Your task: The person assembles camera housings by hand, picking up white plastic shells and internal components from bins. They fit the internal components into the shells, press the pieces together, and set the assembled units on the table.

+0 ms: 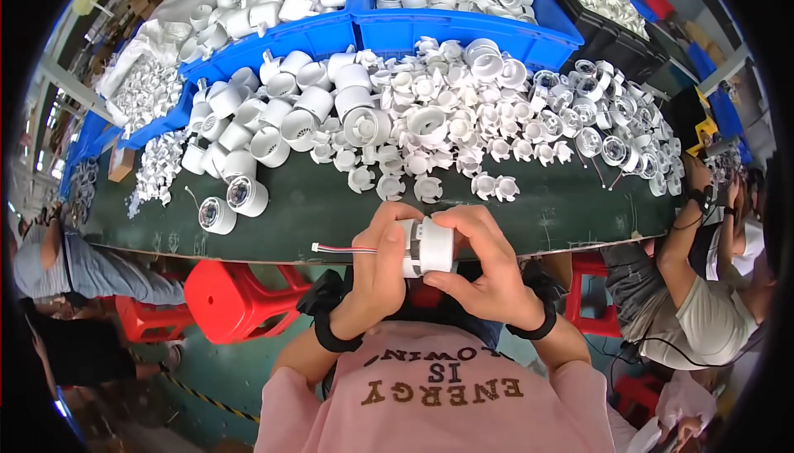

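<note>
In front of my chest, just past the table's near edge, I hold a white round plastic housing (pixel 437 248) lying on its side. My left hand (pixel 377 264) grips its left part, with fingers and thumb closed round it. At the other end my right hand (pixel 490 264) pinches the wider white cup between thumb and fingers. Dark gaps show between the two parts. A thin cable (pixel 343 249) of several coloured wires sticks out leftward past my left hand and ends in a small white plug (pixel 315 247). My palms hide some of the housing.
White cups (pixel 271 147), small finned white pieces (pixel 428 188) and clear-faced units with wires (pixel 614 150) cover the green table (pixel 331 201). Two assembled units (pixel 217 215) stand at left. Blue bins (pixel 463 37) line the back. Red stools (pixel 227 300) and co-workers (pixel 703 287) flank me.
</note>
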`<state>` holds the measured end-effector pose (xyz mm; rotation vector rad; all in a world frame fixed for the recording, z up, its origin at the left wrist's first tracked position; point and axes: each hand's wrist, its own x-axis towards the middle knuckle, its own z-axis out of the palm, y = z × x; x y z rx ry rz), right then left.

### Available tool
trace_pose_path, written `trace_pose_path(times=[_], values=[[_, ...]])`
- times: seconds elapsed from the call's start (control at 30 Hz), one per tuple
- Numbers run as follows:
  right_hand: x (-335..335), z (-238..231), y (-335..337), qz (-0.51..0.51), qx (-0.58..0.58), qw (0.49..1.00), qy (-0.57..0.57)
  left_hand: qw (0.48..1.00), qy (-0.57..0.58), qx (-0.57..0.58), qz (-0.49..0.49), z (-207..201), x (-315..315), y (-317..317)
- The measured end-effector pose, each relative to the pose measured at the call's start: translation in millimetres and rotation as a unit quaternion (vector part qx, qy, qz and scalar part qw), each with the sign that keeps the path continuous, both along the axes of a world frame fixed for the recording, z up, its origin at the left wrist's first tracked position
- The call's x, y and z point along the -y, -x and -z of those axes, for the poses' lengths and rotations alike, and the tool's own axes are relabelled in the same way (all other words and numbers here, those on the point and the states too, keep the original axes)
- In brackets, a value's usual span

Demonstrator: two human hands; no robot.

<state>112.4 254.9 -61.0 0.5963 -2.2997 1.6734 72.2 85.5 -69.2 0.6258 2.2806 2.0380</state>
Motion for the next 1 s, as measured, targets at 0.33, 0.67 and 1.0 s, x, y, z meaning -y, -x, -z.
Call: trace_pose_path(times=[0.33,0.67,1.0], values=[[2.9,-5.6,-7.9,-0.019,0.023,0.999,-0.017,0.999,0.008,-0.044,-0.009,-0.8,2.0,-12.5],[4.7,-16.3,-7.5,-0.028,-0.052,0.994,-0.087,0.994,-0.032,-0.103,-0.015,-4.3,5.5,-12.8],[7.6,-10.3,-8.3,-0.059,-0.009,0.996,-0.063,0.993,-0.041,-0.106,-0.022,-2.8,13.2,-14.8]])
